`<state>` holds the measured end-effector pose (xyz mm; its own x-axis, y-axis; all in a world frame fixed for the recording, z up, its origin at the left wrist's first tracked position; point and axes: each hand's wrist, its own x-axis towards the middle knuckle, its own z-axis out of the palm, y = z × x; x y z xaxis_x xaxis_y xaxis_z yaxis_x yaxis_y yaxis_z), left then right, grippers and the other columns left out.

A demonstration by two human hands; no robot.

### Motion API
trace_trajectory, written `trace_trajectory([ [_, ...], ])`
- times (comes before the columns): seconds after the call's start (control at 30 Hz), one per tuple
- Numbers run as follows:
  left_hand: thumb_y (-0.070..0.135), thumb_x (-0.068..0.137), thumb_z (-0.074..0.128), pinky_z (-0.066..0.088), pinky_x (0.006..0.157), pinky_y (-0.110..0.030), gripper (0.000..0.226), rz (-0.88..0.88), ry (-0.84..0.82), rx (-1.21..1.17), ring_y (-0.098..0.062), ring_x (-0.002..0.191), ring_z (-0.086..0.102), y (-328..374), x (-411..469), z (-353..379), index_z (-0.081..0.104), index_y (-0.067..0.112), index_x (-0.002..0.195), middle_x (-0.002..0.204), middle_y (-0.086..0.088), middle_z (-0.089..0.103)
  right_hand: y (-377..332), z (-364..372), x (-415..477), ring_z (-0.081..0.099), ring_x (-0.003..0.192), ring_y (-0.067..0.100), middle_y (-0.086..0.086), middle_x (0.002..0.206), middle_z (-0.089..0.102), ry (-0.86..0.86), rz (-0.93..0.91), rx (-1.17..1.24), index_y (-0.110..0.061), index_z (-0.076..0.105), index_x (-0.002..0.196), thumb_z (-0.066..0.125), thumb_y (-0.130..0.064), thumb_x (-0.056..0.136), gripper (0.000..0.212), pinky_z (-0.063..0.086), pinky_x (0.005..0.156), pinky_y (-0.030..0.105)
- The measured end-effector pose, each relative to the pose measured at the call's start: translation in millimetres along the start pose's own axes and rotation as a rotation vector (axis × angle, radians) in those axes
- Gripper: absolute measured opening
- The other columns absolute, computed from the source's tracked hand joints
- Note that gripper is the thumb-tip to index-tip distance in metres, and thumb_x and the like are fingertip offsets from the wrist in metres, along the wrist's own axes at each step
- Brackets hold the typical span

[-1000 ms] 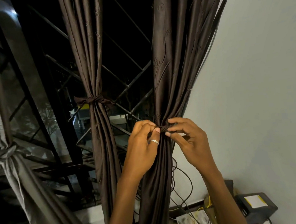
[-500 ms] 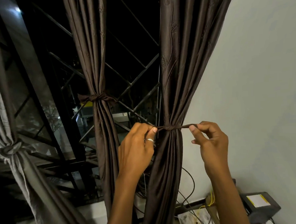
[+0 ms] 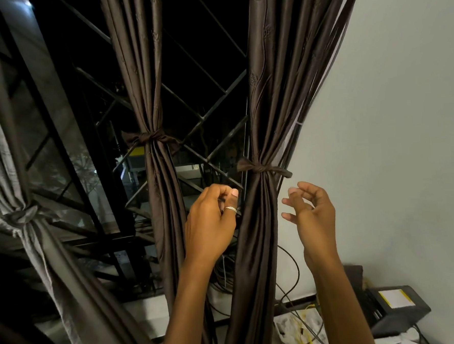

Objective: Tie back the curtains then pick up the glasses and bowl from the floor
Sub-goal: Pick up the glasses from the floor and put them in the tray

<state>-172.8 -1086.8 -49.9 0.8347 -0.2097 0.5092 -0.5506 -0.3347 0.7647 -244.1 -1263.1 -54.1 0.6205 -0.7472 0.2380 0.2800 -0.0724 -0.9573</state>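
Three curtains hang before a dark barred window. The right brown curtain (image 3: 261,223) is cinched by a knotted brown tie (image 3: 260,167), its ends sticking out to both sides. The middle brown curtain (image 3: 158,176) is bound by its own tie (image 3: 149,138). A grey curtain (image 3: 39,249) at the left is knotted too. My left hand (image 3: 210,226), wearing a ring, is loosely curled just left of the right curtain, below the knot, holding nothing. My right hand (image 3: 310,212) hovers right of that curtain with fingers spread. No glasses or bowl are in view.
A pale wall (image 3: 391,135) fills the right side. Below it sit a black box (image 3: 396,310) with a yellow-edged label, tangled black and yellow cables (image 3: 304,324) and white papers. Metal window bars (image 3: 209,114) cross behind the curtains above a white sill (image 3: 149,312).
Both hands let go of the tie's ends and dropped below the knot. The knot on the right curtain now holds by itself; the view moved closer and tilted.
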Motion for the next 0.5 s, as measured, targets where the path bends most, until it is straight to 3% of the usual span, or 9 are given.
trace_trajectory([
  [0.1, 0.043, 0.100, 0.054, 0.058, 0.070, -0.036, 0.016, -0.091, -0.018, -0.052, -0.006, 0.078, 0.063, -10.3, -7.4, 4.0, 0.063, 0.030, 0.104, 0.093, 0.012, 0.065, 11.1, 3.3, -6.3, 0.074, 0.092, 0.009, -0.011, 0.102, 0.071, -0.037, 0.077, -0.028, -0.029, 0.066, 0.108, 0.064, -0.025, 0.100, 0.009, 0.059, 0.069, 0.021],
  [0.2, 0.037, 0.100, 0.058, 0.057, 0.077, -0.022, 0.020, -0.191, -0.014, -0.083, 0.004, 0.087, 0.064, -22.2, -18.1, 6.9, 0.067, 0.028, 0.115, 0.100, 0.016, 0.070, 25.0, 8.5, -16.4, 0.074, 0.094, 0.013, -0.009, 0.097, 0.074, -0.084, 0.132, -0.058, -0.026, 0.070, 0.101, 0.063, -0.021, 0.100, 0.009, 0.061, 0.075, 0.025],
  [0.33, 0.032, 0.096, 0.065, 0.049, 0.067, -0.005, 0.014, -0.293, 0.068, -0.035, 0.011, 0.080, 0.065, -34.7, -40.9, 6.4, 0.075, 0.029, 0.104, 0.080, 0.024, 0.072, 39.8, 14.5, -33.8, 0.075, 0.093, 0.018, 0.002, 0.095, 0.077, -0.168, 0.161, -0.122, -0.019, 0.073, 0.104, 0.065, -0.015, 0.098, 0.010, 0.060, 0.091, 0.040],
  [0.43, 0.043, 0.091, 0.069, 0.056, 0.067, -0.022, 0.016, -0.375, 0.122, -0.010, 0.007, 0.072, 0.068, -39.7, -63.3, 2.4, 0.076, 0.029, 0.088, 0.070, 0.021, 0.072, 49.2, 16.5, -50.2, 0.075, 0.092, 0.015, -0.002, 0.089, 0.079, -0.235, 0.158, -0.184, -0.022, 0.076, 0.097, 0.070, -0.017, 0.094, 0.009, 0.059, 0.093, 0.043],
  [0.5, 0.051, 0.087, 0.071, 0.058, 0.064, -0.030, 0.025, -0.435, 0.152, 0.028, 0.003, 0.064, 0.067, -41.7, -80.4, -2.9, 0.073, 0.030, 0.075, 0.064, 0.019, 0.069, 56.3, 18.6, -64.5, 0.074, 0.087, 0.008, -0.008, 0.082, 0.079, -0.268, 0.161, -0.225, -0.026, 0.077, 0.089, 0.073, -0.030, 0.091, 0.006, 0.058, 0.089, 0.037],
])
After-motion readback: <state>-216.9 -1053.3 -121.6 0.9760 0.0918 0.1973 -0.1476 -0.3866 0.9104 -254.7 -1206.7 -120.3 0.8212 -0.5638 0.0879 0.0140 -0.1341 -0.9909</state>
